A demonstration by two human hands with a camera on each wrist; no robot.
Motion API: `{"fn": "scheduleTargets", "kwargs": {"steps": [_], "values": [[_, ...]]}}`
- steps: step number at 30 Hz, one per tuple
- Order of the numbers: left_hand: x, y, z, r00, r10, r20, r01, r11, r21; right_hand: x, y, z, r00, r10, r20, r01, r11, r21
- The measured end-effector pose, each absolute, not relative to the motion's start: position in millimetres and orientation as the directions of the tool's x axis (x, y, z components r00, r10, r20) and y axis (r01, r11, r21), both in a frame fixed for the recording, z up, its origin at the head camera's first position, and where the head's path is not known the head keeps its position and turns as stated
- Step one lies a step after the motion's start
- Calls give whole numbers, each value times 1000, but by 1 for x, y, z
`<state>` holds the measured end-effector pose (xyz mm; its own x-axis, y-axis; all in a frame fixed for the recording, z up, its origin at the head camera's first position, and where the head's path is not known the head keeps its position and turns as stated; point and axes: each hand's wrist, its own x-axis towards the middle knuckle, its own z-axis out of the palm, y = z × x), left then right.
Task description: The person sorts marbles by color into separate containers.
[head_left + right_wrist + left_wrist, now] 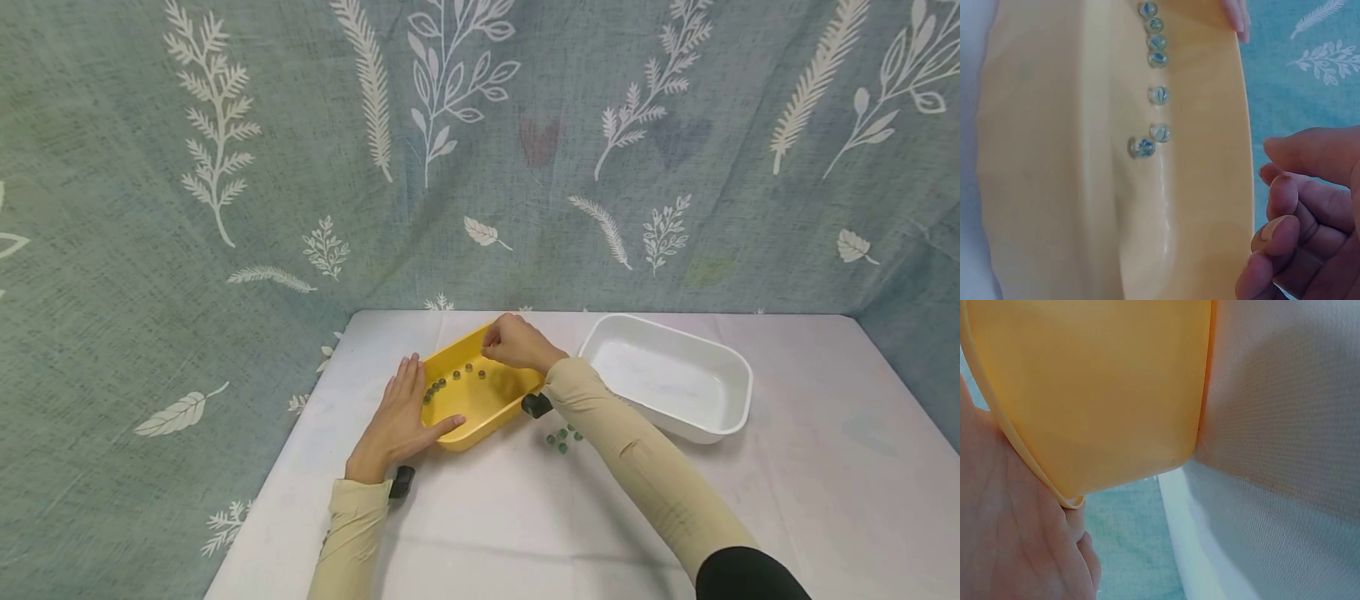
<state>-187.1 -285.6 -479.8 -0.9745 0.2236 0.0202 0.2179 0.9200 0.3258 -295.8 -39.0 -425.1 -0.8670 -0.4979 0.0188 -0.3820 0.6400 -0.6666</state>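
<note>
A yellow plastic tray (498, 400) lies at a slant on the table. Several clear glass marbles with blue-green swirls (1159, 95) sit in it, most of them in a line along the far side. My left hand (401, 421) rests on the tray's left end with straight fingers and the thumb over the near rim. In the left wrist view, the palm lies against the rim of the tray (1097, 394). Above the tray's far right part is my right hand (516, 342). Its fingers are loosely bent, the thumb stands a little apart, and no marble shows between them.
More green marbles (562, 447) lie in a loose group on the white tablecloth (480, 525), close by the right forearm. A white rectangular tub (667, 375) stands to the right of the yellow tray. Behind the table hangs a leaf-patterned green cloth (480, 267).
</note>
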Motion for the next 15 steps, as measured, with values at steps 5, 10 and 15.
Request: {"fn": "scheduleTargets", "kwargs": {"steps": [5,10,15], "values": [[-188,-285,-479,-974,228,17,221,921,322,-295,-34,-423,-860,-508,43,-406,632,-660],[-188,-285,-478,-975,221,9,211,919,332,-291,-26,-417,-853,-516,81,-429,606,-670],[-187,-285,-478,-977,213,7,203,919,337,-284,-16,-411,-861,-503,77,-404,583,-704]]}}
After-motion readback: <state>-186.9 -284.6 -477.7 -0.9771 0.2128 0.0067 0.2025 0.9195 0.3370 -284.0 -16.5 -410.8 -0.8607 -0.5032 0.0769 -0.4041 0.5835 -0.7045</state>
